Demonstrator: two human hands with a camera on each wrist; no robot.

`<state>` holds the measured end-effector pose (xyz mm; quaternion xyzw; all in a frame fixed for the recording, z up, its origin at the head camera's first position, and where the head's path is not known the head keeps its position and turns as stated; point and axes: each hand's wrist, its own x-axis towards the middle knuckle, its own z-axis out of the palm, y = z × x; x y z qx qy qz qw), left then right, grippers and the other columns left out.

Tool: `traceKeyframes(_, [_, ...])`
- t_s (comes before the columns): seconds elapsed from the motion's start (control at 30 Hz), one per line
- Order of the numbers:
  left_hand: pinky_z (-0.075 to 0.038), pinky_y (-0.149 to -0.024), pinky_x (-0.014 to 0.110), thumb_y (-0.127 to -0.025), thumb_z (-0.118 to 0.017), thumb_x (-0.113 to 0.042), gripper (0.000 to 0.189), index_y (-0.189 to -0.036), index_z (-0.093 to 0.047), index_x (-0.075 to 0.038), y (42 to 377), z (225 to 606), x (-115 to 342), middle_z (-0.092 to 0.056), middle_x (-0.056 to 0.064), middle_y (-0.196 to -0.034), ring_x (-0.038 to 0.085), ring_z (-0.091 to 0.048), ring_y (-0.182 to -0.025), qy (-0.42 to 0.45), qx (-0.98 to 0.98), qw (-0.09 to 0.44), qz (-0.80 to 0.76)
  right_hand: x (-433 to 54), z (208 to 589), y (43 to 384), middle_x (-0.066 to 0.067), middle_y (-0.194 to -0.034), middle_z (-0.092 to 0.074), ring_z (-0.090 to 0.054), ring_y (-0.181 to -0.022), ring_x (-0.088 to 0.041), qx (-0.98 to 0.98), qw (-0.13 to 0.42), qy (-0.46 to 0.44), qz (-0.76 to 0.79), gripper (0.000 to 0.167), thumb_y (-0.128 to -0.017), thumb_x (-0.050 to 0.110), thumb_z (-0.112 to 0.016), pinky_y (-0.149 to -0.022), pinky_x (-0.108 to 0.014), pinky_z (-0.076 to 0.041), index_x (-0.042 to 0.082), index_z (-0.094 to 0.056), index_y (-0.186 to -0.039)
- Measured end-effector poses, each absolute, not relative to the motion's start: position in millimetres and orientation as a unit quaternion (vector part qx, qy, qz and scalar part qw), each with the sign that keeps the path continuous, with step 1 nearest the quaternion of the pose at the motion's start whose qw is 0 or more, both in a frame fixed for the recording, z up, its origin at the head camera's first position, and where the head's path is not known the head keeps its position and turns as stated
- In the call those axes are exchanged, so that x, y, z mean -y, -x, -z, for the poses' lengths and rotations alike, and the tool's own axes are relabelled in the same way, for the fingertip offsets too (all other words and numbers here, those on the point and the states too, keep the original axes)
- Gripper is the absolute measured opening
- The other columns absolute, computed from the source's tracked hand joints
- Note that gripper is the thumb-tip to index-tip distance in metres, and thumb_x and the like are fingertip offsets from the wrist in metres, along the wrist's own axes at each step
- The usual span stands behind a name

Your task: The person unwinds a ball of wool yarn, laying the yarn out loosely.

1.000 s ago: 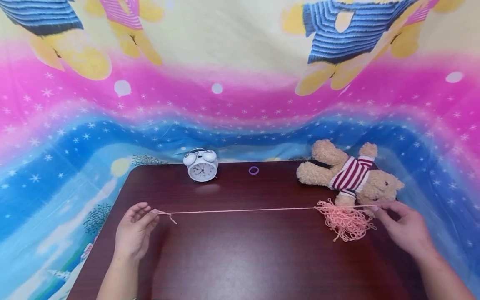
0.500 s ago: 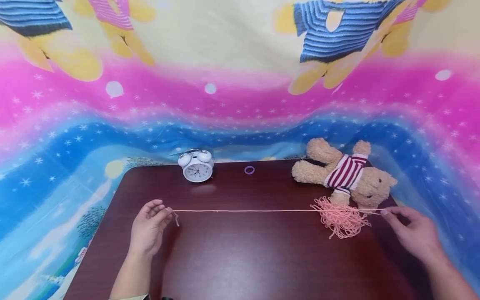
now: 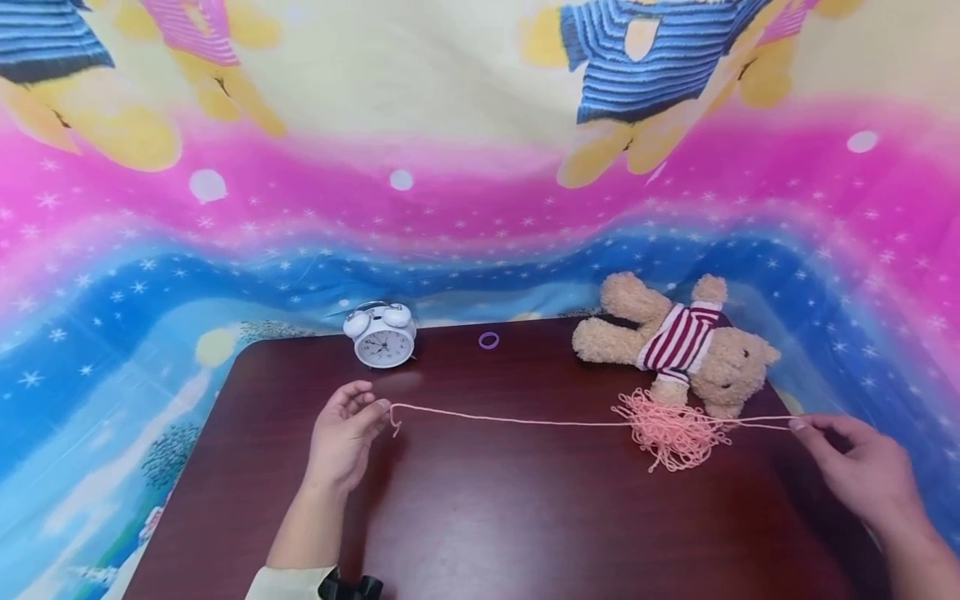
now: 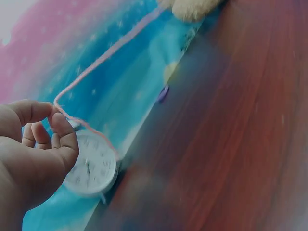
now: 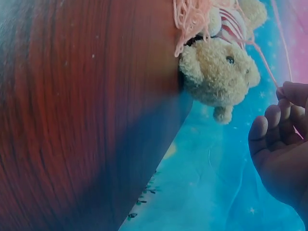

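Observation:
My left hand (image 3: 343,440) pinches one end of a pink yarn strand (image 3: 510,420) between thumb and index finger, with a short tail hanging below. From there the strand runs right, sagging slightly, to a loose tangle of pink yarn (image 3: 670,430) on the table. On the far right my right hand (image 3: 862,468) pinches two more strands between thumb and index finger. These strands reach back to the tangle. In the right wrist view the pinched yarn (image 5: 265,60) rises past the teddy bear (image 5: 216,72); its other fingers are loosely bent.
A teddy bear (image 3: 682,337) in a striped shirt lies behind the tangle, on the dark wooden table (image 3: 480,517). At the table's back stand a white alarm clock (image 3: 384,343) and a small purple ring (image 3: 489,340). A printed cloth (image 3: 465,225) hangs behind.
My left hand has moved right towards the tangle, so the once taut strand now slackens. The right hand has drawn its strands further right, away from the tangle. The view has shifted slightly.

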<state>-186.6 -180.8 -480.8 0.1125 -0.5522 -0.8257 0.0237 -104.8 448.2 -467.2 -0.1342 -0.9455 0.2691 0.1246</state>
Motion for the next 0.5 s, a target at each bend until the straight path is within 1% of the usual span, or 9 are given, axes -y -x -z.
traceKeyframes(0.17, [-0.060, -0.082, 0.028, -0.091, -0.066, 0.015, 0.034, -0.113, -0.057, -0.010, 195.7, 476.4, 147.4, -0.056, 0.001, -0.098, 0.013, -0.067, -0.084, -0.084, 0.550, 0.005, 0.831, -448.4, 462.7, 101.8, -0.031, -0.128, -0.065, -0.056, -0.117, -0.055, 0.944, 0.121, 0.142, -0.272, 0.048, -0.100, 0.046, -0.067, -0.072, -0.023, -0.033, 0.004, -0.071, -0.123])
traceKeyframes(0.27, [-0.061, -0.082, 0.030, -0.089, -0.066, 0.016, 0.035, -0.112, -0.058, -0.009, 200.2, 474.7, 124.7, -0.056, 0.003, -0.098, 0.014, -0.066, -0.082, -0.065, 0.548, -0.009, 0.834, -446.2, 461.6, 103.5, -0.030, -0.128, -0.066, -0.056, -0.116, -0.053, 0.943, 0.128, 0.138, -0.276, 0.046, -0.100, 0.045, -0.068, -0.072, -0.020, -0.033, 0.005, -0.072, -0.122])
traceKeyframes(0.33, [-0.062, -0.082, 0.033, -0.088, -0.067, 0.016, 0.035, -0.111, -0.058, -0.009, 203.0, 474.5, 108.2, -0.056, 0.004, -0.099, 0.015, -0.066, -0.082, -0.052, 0.543, -0.022, 0.838, -444.8, 461.5, 104.7, -0.029, -0.125, -0.067, -0.057, -0.114, -0.052, 0.943, 0.136, 0.126, -0.278, 0.043, -0.099, 0.043, -0.069, -0.070, -0.018, -0.033, 0.005, -0.073, -0.120])
traceKeyframes(0.43, [-0.062, -0.083, 0.037, -0.087, -0.068, 0.016, 0.036, -0.111, -0.059, -0.008, 206.6, 476.1, 82.9, -0.056, 0.005, -0.099, 0.016, -0.067, -0.081, -0.035, 0.538, -0.044, 0.841, -443.1, 461.4, 105.5, -0.029, -0.123, -0.068, -0.058, -0.112, -0.052, 0.944, 0.141, 0.106, -0.280, 0.039, -0.099, 0.039, -0.070, -0.070, -0.019, -0.034, 0.005, -0.074, -0.118])
traceKeyframes(0.47, [-0.062, -0.082, 0.037, -0.087, -0.068, 0.016, 0.036, -0.111, -0.059, -0.008, 207.6, 476.7, 74.6, -0.056, 0.005, -0.098, 0.016, -0.067, -0.081, -0.029, 0.537, -0.052, 0.842, -442.5, 461.3, 105.5, -0.030, -0.124, -0.068, -0.058, -0.113, -0.053, 0.943, 0.139, 0.100, -0.284, 0.039, -0.100, 0.038, -0.069, -0.073, -0.023, -0.036, 0.005, -0.073, -0.119])
traceKeyframes(0.5, [-0.062, -0.082, 0.036, -0.086, -0.069, 0.016, 0.036, -0.111, -0.060, -0.008, 208.6, 477.3, 66.6, -0.056, 0.005, -0.098, 0.016, -0.067, -0.082, -0.024, 0.535, -0.057, 0.843, -442.1, 461.0, 105.5, -0.030, -0.124, -0.067, -0.058, -0.113, -0.054, 0.943, 0.139, 0.096, -0.286, 0.038, -0.100, 0.038, -0.069, -0.074, -0.024, -0.037, 0.005, -0.073, -0.119])
